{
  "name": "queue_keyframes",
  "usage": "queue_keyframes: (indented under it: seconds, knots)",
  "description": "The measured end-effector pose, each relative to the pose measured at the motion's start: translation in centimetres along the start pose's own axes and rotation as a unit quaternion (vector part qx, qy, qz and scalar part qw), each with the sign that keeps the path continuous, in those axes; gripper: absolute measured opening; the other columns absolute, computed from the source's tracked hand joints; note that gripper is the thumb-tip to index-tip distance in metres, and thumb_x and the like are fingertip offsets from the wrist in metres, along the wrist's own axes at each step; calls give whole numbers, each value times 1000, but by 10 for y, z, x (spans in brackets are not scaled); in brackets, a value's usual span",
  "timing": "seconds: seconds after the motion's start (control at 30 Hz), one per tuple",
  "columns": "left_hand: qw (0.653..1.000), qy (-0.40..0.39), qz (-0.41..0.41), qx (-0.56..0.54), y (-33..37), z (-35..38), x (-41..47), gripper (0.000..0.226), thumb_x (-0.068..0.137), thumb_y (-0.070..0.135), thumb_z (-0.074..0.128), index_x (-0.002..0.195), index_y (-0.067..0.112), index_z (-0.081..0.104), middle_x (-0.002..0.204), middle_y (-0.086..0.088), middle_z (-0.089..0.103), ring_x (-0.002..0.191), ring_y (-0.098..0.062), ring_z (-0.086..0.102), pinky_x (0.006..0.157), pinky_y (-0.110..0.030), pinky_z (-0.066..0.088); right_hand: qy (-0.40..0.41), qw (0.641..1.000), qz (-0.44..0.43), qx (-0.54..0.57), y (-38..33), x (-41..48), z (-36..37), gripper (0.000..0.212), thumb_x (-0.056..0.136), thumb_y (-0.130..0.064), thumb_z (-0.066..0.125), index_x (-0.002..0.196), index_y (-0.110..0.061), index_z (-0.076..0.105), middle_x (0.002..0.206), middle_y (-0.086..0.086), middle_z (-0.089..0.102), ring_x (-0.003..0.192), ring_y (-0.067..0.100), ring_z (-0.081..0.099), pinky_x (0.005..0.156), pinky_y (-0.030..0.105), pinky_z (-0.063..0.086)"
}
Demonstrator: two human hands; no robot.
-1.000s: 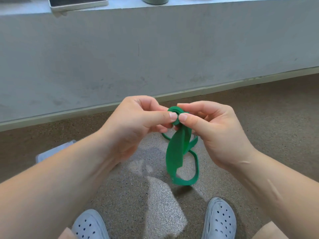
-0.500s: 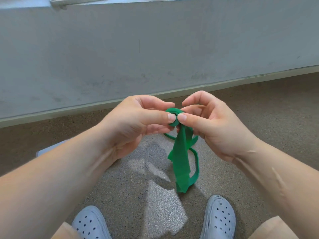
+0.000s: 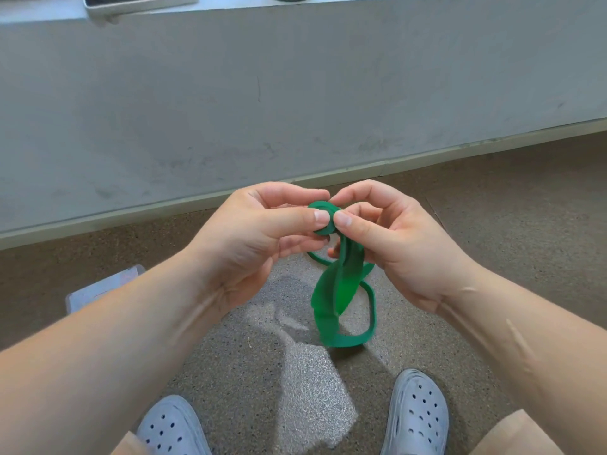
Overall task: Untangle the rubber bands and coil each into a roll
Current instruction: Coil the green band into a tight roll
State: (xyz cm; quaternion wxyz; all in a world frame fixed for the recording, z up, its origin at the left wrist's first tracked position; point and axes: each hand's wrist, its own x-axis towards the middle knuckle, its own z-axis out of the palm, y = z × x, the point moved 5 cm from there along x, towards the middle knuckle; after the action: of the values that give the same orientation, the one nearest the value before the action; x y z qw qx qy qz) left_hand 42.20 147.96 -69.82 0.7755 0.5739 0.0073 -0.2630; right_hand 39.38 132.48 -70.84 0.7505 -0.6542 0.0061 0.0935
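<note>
Indoor floor (image 3: 492, 224) beside concrete ledge (image 3: 295, 93) (home or office unclear).

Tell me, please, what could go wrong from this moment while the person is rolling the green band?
1. The small roll of the green band is pinched only between the fingertips of the left hand and the right hand. If one pinch slips, the roll may spring open.
2. The loose part hanging below looks twisted and folded. The twist may be wound into the roll and make it uneven.
</note>
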Motion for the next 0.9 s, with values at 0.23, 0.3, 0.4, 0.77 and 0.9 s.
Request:
queue_keyframes:
  seconds: [0.23, 0.3, 0.4, 0.77, 0.9]
  knots:
    - [999, 43, 23, 6, 1, -4, 4, 33, 63, 8, 74, 96, 5, 72, 87, -13, 76, 77, -20, 72, 66, -25, 59, -1, 996, 15, -85, -12, 3, -6, 35, 75, -12, 79, 109, -16, 70, 84, 9, 68, 78, 21, 62, 72, 29, 51]
    - [999, 43, 26, 18, 0, -4, 4, 27, 69, 2, 75, 96, 5, 72, 87, -14, 76, 78, -21, 72, 66, -25, 60, 13, 992, 20, -123, -14, 4, -11, 35, 80, -6, 79, 111, -16, 69, 82, 12, 66, 76, 23, 61, 71, 36, 49]
    - [998, 49, 33, 36, 2, -5, 4, 20, 81, -8, 70, 96, 4, 73, 88, -16, 75, 78, -21, 72, 65, -24, 60, 17, 986, 9, -168, -21, 5, -15, 25, 81, -5, 79, 103, -13, 74, 86, 22, 72, 73, 27, 68, 76, 45, 56]
    - [996, 42, 69, 34, 7, -3, -1, 24, 69, 2, 75, 93, 5, 73, 88, -15, 75, 80, -23, 72, 67, -26, 60, 31, 998, -22, -57, -13, 6, -8, 28, 70, -2, 81, 90, 8, 65, 92, 15, 77, 85, 25, 74, 78, 32, 59]
    - [996, 37, 84, 2, 7, -2, -4, 27, 64, 6, 74, 91, 7, 72, 85, -11, 76, 77, -19, 73, 66, -24, 58, 38, 998, -51, -25, -13, 6, -5, 28, 63, -9, 81, 86, -1, 67, 91, 10, 77, 84, 19, 72, 77, 29, 58]
